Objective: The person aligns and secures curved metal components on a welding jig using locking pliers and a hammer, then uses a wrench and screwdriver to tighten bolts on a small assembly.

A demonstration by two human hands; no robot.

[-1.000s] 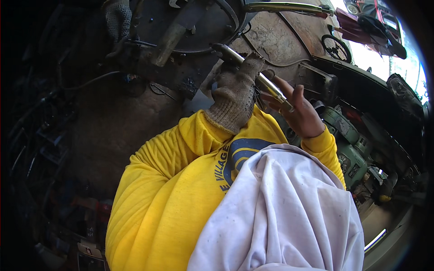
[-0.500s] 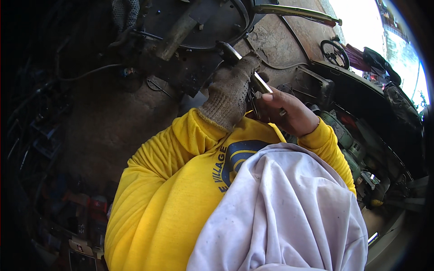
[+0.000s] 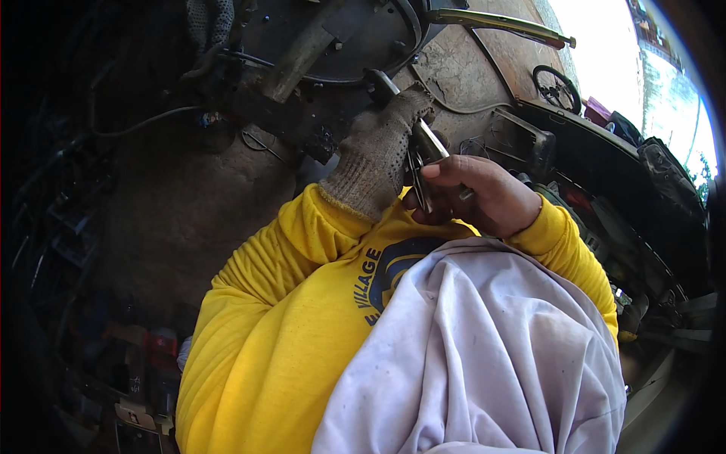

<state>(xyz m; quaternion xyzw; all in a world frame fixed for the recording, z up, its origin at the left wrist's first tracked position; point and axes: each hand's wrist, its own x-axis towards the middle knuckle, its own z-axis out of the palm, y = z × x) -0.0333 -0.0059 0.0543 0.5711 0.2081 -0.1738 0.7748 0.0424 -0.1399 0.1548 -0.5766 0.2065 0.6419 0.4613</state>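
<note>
A second earlier the bare right hand had been spread open beside the lower end of the shiny metal rod; now it had curled in, its thumb lying over that end. The left hand, in a dirty knitted glove, was wrapped around the rod higher up, as it had been before. So the two hands were close together on one piece, in front of the yellow shirt, and the rod looked better steadied to me than with one hand alone. Some thin metal pieces stuck out between the hands; whether the right fingers pinched those too, I couldn't tell. Beyond the rod's upper end lay a thick pipe, apart from both hands.
</note>
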